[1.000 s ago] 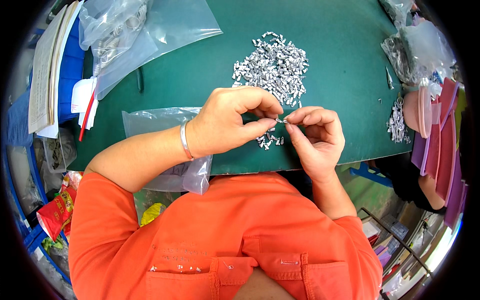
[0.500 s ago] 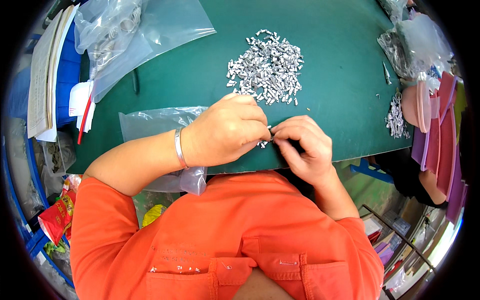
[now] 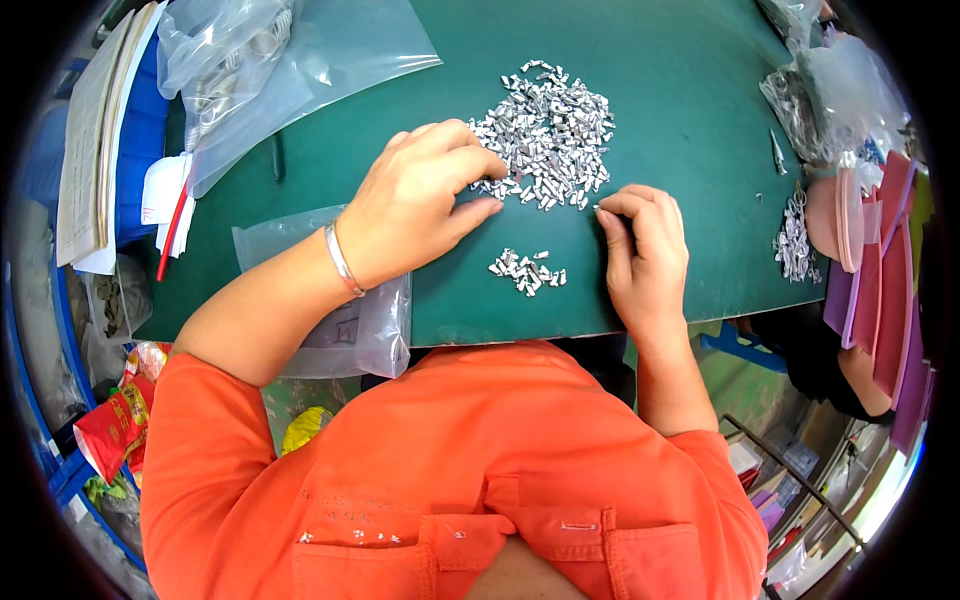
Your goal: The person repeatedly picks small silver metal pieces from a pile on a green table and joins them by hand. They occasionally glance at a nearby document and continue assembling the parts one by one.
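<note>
A loose pile of small silvery metal pieces (image 3: pixel 555 135) lies on the green table, too fine to name for certain. At its left edge is my left hand (image 3: pixel 420 200), thumb and forefinger apart by the outermost pieces. My right hand (image 3: pixel 648 255) is at the pile's near right edge, its thumb and fingertips drawn close together. Whether a piece sits between them I cannot make out. Closer to me, between the hands, lies a smaller heap of the same pieces (image 3: pixel 527 272).
A clear plastic bag (image 3: pixel 375 325) lies under my left forearm. Farther left are a large clear bag (image 3: pixel 300 75), a red pen (image 3: pixel 172 235) and papers (image 3: pixel 85 150). At right are a metal bunch (image 3: pixel 795 240), a pointed tool (image 3: pixel 777 152) and pink and purple sheets (image 3: pixel 880 270).
Both hands have separated from their meeting point above the small heap. The left moved up to the big pile and opened; the right moved up and right. The small heap now shows fully.
</note>
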A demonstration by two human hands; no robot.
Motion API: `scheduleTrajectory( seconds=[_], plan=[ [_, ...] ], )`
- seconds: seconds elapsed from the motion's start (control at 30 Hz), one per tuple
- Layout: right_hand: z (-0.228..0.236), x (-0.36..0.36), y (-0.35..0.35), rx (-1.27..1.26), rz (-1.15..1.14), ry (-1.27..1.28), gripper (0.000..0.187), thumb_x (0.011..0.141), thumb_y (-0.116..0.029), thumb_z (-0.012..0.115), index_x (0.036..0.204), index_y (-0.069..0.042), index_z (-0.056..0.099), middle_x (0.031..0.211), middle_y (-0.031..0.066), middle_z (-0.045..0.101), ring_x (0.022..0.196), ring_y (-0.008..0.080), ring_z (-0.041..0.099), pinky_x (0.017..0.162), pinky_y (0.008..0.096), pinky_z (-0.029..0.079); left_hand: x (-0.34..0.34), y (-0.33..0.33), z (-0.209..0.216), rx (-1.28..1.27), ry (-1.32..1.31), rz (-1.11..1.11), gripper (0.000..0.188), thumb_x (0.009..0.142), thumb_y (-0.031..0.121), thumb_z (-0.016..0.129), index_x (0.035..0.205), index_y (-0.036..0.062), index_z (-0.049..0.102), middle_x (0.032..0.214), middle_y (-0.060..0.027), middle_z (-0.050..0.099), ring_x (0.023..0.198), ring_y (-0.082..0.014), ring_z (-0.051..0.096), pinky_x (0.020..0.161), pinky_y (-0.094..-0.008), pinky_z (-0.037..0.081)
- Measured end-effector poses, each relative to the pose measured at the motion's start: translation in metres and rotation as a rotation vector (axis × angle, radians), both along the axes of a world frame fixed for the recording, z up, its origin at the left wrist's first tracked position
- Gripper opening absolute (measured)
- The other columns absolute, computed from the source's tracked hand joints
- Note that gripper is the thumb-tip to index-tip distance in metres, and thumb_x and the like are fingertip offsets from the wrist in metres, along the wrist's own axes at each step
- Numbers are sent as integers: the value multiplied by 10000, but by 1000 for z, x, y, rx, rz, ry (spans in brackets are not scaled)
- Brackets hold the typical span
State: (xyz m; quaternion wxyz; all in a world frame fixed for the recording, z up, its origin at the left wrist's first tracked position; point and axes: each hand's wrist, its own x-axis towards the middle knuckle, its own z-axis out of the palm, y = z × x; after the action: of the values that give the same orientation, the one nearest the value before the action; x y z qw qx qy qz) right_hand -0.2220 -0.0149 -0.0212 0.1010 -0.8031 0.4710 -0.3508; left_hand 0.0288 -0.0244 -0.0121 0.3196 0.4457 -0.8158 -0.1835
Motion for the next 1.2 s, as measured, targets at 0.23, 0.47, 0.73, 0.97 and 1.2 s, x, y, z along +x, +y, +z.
scheduleTrajectory(
  seconds=[0.23, 0.47, 0.73, 0.97, 1.2],
  plan=[
    [2, 9, 11, 151, 156, -351, 151, 769, 120, 714, 864, 14, 666, 867, 118, 688, 780, 211, 669, 682, 294, 538, -1, -1, -5, -23, 4, -1, 189, 744, 43, 773, 907, 65, 679, 888, -77, 632, 856, -277, 627, 782, -360, 491],
    [0, 10, 14, 273, 162, -500, 155, 760, 113, 726, 881, 25, 682, 876, 115, 692, 807, 201, 669, 701, 279, 531, -2, -2, -7, 31, 172, 3, 154, 768, -67, 706, 892, 21, 681, 912, -91, 655, 814, -226, 653, 700, -304, 528],
    [-2, 8, 13, 348, 195, -526, 144, 791, 120, 698, 902, 28, 704, 906, 122, 688, 835, 190, 665, 723, 271, 529, -4, 2, 0, 147, 336, 9, 158, 795, -84, 673, 923, 3, 708, 962, -94, 679, 846, -188, 666, 734, -275, 544],
    [0, 7, 16, 511, 196, -749, 175, 817, 152, 673, 948, 39, 643, 990, 155, 682, 919, 182, 670, 781, 279, 560, -8, 7, 0, 262, 425, -84, 142, 802, -67, 706, 920, 9, 729, 947, -91, 700, 879, -166, 677, 757, -266, 551],
    [-1, 8, 18, 614, 193, -967, 299, 837, 178, 644, 1025, 4, 489, 999, 185, 681, 940, 192, 682, 833, 282, 572, -10, 11, 2, 382, 466, -78, 164, 823, -83, 685, 964, -3, 715, 994, -114, 704, 912, -179, 689, 787, -267, 565]
  ],
)
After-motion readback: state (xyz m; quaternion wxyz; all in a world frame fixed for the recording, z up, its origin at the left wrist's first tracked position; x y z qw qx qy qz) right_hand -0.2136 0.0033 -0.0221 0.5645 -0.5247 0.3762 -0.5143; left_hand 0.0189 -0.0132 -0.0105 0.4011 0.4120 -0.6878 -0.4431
